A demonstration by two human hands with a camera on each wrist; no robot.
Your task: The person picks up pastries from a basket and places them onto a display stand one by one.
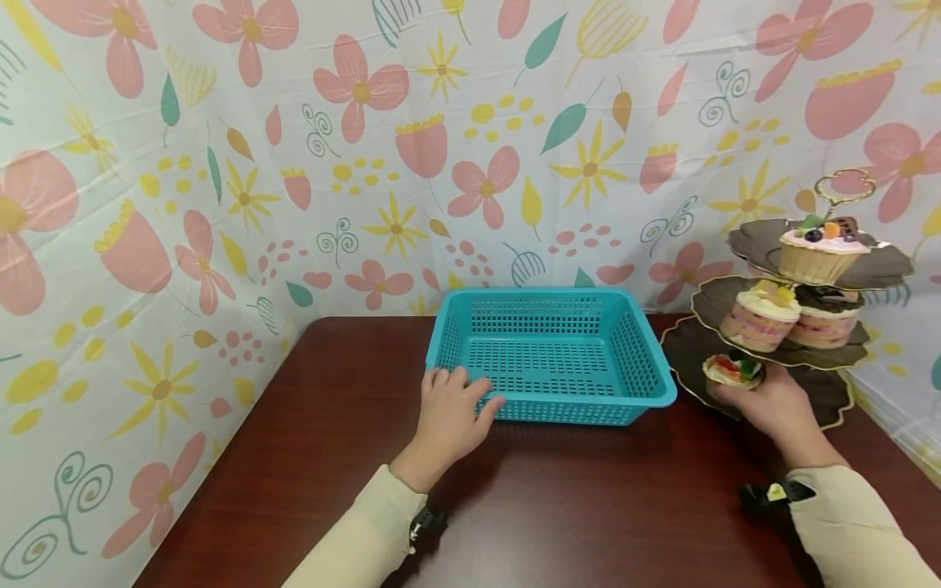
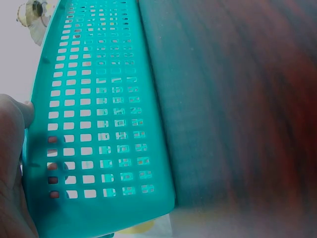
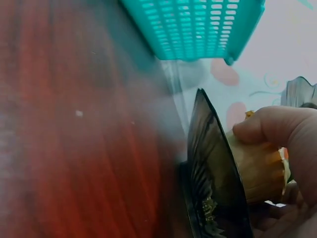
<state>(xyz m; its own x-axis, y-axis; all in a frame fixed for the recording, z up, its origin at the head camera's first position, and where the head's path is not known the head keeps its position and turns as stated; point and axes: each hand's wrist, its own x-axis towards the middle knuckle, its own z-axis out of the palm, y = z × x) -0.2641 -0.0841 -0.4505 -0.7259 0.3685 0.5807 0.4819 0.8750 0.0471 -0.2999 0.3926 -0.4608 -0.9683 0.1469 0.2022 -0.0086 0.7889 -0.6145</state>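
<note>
A turquoise plastic basket point(image 1: 551, 412) with perforated walls sits on the table, nothing inside it. My left hand point(image 1: 452, 412) grips its near rim toward the left corner; in the left wrist view the fingers show faintly through the holes and the thumb lies at the rim. On the right stands a dark three-tier cake stand point(image 1: 831, 400) with gold edges. Over its bottom tier, my right hand point(image 1: 782, 404) holds a fruit-topped cupcake point(image 1: 724, 371). The right wrist view shows the thumb against the cupcake's pale wrapper point(image 3: 257, 171), close to the tier's surface.
The stand's top tier bears a fruit-topped cupcake point(image 1: 819, 253). Its middle tier bears a yellow-topped cake point(image 1: 760, 318) and a dark-topped cake point(image 1: 827, 318). A gold loop handle point(image 1: 844, 188) rises above. Flowered cloth point(image 1: 470, 163) hangs behind the dark wooden table point(image 1: 573, 490).
</note>
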